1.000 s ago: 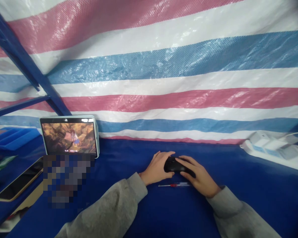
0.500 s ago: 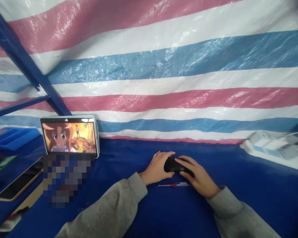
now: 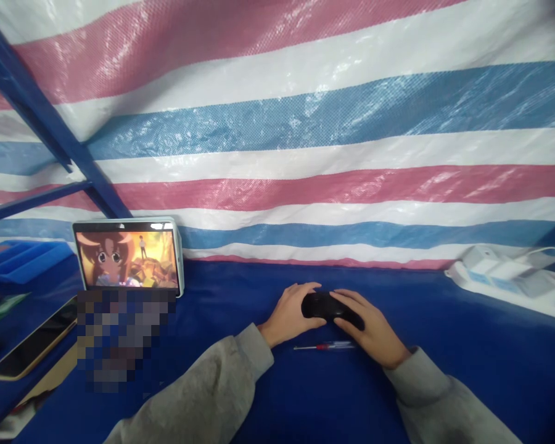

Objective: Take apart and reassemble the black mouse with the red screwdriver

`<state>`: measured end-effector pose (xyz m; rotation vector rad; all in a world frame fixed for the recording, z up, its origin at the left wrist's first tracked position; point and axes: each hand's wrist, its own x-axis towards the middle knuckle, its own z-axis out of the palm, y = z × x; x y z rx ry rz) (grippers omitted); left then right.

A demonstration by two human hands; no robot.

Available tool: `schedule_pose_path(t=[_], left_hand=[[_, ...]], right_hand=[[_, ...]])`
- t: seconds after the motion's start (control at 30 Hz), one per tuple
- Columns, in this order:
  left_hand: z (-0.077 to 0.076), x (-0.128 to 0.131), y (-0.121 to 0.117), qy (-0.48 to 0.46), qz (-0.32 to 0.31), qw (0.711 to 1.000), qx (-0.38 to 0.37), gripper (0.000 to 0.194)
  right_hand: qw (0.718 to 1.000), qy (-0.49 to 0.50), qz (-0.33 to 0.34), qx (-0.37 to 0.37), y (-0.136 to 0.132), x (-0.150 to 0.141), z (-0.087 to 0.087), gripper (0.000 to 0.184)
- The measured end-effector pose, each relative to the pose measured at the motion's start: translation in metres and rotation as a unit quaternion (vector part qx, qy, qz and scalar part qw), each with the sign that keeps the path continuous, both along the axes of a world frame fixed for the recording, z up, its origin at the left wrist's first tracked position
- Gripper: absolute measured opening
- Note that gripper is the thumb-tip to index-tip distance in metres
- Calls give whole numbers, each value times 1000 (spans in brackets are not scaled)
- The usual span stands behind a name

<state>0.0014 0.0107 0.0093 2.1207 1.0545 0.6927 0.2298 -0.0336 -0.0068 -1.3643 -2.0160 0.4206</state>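
- Small black device (image 3: 326, 306), rounded like a mouse or handset, sat on the blue bench (image 3: 444, 370), roughly mid-width and closer to the back edge than the front.
- Both hands met on it. Left hand (image 3: 290, 311) cupped its left end, fingers curled over the top; right hand (image 3: 367, 330) lay over its right end, fingers draped across the top towards the left.
- Each hand was closed lightly on the device, neither flat nor clenched. Whether it was lifted clear of the bench could not be told; it looked to rest there.
- Long axis of the device ran left to right, along the bench's back edge, so one end fell to each hand. Neither hand was clearly nearer; the device lay between them, touching both.
- Thin screwdriver (image 3: 324, 346) with a red band lay on the bench just nearer the front edge than the hands, parallel to the device, its length also left to right. It was apart from both hands, though nearer the right wrist.
- Tablet (image 3: 128, 256) stood propped at the back left, screen lit, well apart from the hands.
- Phone (image 3: 32, 342) lay flat near the left edge.
- White power strip (image 3: 504, 277) with plugs sat at the back right corner.
- Striped tarpaulin (image 3: 305, 123) hung behind the bench.
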Motion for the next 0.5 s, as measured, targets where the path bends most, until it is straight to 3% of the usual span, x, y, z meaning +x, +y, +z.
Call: schedule_pose_path(t=[0.3, 0.5], left_hand=[[7, -1, -4, -47, 44, 997, 41, 41], [10, -2, -7, -28, -18, 995, 96, 40]], right_hand=[[997, 44, -62, 28, 1, 2, 3, 39], [996, 32, -83, 2, -1, -6, 4, 41]])
